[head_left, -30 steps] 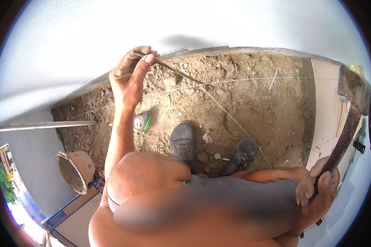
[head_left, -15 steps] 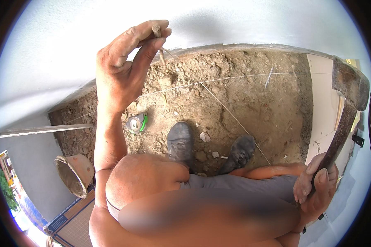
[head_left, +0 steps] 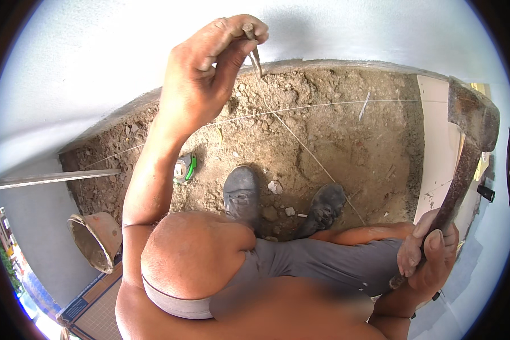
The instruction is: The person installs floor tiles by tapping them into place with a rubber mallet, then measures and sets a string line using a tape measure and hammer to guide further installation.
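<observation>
1. Left hand (head_left: 207,79), upper centre of frame: fingers pinched shut on a nail (head_left: 255,56) against the white wall (head_left: 96,68); a string line (head_left: 300,141) runs from the nail.
2. Right hand (head_left: 430,260), lower right: fingers wrapped closed around the handle of a hammer (head_left: 470,136), head raised.
3. Tape measure (head_left: 185,168) lies on soil (head_left: 345,141), left of centre.

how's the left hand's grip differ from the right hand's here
The left hand is raised against the white wall, pinching a thin nail in its fingertips; the right hand stays low by the thigh, fist wrapped around a rusty hammer handle. Both are bare and dusty.
</observation>
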{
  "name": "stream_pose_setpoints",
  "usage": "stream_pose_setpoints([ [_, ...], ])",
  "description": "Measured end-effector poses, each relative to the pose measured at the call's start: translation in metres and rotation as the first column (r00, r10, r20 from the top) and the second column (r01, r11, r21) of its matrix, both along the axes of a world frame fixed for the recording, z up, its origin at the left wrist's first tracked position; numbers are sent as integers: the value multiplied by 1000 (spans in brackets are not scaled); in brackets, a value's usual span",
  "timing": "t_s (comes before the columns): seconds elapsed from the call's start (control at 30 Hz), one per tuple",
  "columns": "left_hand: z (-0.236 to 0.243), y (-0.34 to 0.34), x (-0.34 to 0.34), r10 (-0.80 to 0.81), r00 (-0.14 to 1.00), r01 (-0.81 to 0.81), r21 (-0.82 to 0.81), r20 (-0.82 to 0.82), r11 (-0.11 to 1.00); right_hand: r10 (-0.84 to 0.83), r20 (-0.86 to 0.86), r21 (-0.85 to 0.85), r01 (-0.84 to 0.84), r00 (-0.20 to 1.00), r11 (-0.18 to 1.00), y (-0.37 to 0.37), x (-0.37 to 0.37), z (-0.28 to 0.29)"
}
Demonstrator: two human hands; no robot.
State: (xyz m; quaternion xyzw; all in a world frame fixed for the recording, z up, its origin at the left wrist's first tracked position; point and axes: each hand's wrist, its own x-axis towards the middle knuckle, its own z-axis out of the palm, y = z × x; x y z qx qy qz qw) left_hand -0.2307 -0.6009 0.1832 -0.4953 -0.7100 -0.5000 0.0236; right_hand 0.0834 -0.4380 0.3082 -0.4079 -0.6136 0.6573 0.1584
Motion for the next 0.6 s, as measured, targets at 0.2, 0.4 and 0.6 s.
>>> stream_pose_setpoints([
  [0.2, 2, 3, -4, 8, 999, -8, 13, 36, 1000, 74, -10, 138, -72, 997, 988, 11, -10, 7],
  [0.4, -4, 9, -8, 25, 992, -14, -89, 121, 996, 310, 22, 314, -301, 951, 901, 42, -50, 17],
  [0.6, -10, 1, -7, 41, 998, -27, -240, 53, 970, 497, 37, 336, -479, 867, 811, 40, -90, -13],
])
